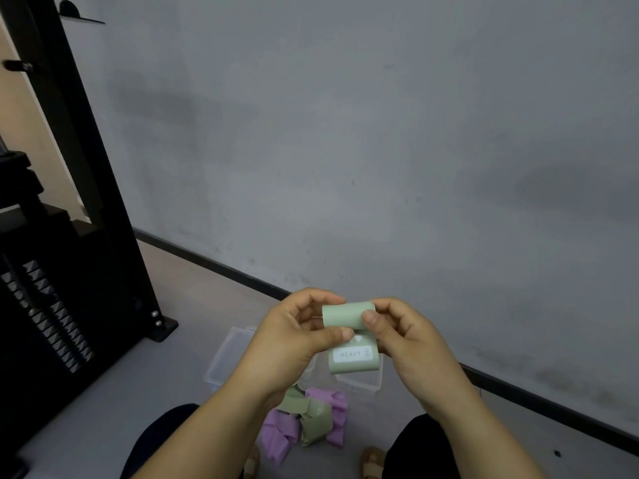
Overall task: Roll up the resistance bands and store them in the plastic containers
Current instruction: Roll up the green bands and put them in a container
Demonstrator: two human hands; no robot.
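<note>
item 1, loose bands [304, 423]: purple and green heap on the floor between your knees, unrolled.
item 2, green band [347, 316]: half rolled, in the air. your left hand [294, 337] and right hand [408, 344] each pinch a roll end, fingers curled. keep edges flush and the "heavy" tail taut.
item 3, clear containers [224, 357]: on the floor just beyond.
</note>
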